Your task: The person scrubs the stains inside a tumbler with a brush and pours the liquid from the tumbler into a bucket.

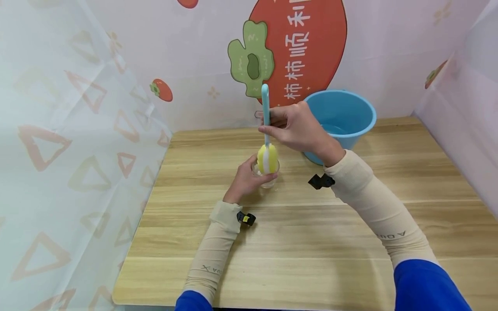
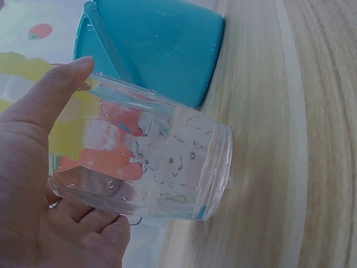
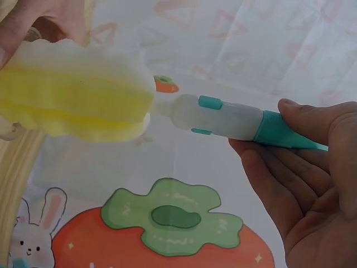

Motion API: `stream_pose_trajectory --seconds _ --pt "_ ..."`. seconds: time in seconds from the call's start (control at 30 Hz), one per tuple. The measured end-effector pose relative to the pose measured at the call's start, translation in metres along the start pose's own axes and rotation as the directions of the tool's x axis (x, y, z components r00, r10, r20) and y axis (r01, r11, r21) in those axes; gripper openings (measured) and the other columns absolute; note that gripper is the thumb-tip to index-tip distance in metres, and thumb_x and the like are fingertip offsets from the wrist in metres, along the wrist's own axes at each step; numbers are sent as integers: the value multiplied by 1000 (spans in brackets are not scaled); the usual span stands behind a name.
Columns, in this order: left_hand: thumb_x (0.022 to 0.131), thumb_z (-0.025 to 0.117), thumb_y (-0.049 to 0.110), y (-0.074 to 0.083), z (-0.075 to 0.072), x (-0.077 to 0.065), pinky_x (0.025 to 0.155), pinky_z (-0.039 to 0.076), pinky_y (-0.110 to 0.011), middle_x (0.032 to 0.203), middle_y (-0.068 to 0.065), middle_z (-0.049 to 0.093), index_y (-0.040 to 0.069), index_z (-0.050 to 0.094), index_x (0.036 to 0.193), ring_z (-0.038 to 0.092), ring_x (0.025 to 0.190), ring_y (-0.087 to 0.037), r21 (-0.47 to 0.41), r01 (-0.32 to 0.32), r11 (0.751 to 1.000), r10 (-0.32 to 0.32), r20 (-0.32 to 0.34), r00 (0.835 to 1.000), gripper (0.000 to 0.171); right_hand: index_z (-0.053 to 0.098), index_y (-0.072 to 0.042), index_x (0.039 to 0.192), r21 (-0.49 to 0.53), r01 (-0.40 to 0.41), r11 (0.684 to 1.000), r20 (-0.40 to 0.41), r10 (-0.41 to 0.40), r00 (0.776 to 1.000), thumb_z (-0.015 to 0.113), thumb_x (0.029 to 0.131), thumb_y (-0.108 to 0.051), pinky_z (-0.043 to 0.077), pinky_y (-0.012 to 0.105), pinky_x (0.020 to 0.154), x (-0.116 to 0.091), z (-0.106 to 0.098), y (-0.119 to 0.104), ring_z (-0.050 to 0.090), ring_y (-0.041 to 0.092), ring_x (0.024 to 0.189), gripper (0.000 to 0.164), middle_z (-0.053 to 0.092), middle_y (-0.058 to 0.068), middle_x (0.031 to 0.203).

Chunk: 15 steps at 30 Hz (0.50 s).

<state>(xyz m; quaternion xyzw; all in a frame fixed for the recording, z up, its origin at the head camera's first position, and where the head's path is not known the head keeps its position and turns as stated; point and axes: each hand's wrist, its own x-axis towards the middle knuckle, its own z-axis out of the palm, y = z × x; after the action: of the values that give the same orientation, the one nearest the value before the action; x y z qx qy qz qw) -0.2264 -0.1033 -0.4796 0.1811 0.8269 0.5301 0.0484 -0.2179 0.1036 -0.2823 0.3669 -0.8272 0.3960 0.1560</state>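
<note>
A clear glass (image 2: 173, 156), wet with drops, is gripped near its rim by my left hand (image 1: 247, 175). Its base is close to the wooden table; whether it touches cannot be told. My right hand (image 1: 297, 127) pinches the turquoise handle of a bottle brush (image 1: 266, 108) between thumb and fingers, holding it upright above the glass. The brush's yellow and white sponge head (image 3: 78, 95) is at the glass mouth, its lower end partly inside. In the right wrist view, the white neck joins the sponge to the handle.
A light blue bucket (image 1: 346, 136) stands at the back right of the wooden table (image 1: 311, 250), just beyond my right hand. A printed cloth (image 1: 202, 65) with persimmon pictures hangs behind the table and along its sides.
</note>
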Motion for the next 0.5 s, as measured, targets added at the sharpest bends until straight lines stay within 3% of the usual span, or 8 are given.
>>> stream_pose_trajectory --seconds 0.17,0.33,0.5 --pt "84 88 54 0 1 0 113 46 -57 127 4 70 31 58 144 63 123 -22 -6 11 1000 -11 -7 1000 72 79 -3 119 5 13 1000 -27 -13 1000 86 90 -15 65 36 83 -1 0 0 81 18 94 32 83 9 104" --pt "84 88 53 0 2 -1 113 46 -55 132 3 69 31 53 152 62 125 -22 -2 8 1000 -8 3 1000 80 78 -1 119 -3 -8 1000 7 8 1000 84 91 -14 65 39 84 -4 4 4 81 22 94 31 83 12 103" --pt "84 89 50 0 1 -1 112 47 -56 131 1 68 29 54 150 62 124 -23 -4 9 1000 -9 -7 1000 78 79 -2 118 7 23 1000 -20 -22 1000 86 90 -13 65 38 83 -2 5 3 81 21 93 32 83 10 103"
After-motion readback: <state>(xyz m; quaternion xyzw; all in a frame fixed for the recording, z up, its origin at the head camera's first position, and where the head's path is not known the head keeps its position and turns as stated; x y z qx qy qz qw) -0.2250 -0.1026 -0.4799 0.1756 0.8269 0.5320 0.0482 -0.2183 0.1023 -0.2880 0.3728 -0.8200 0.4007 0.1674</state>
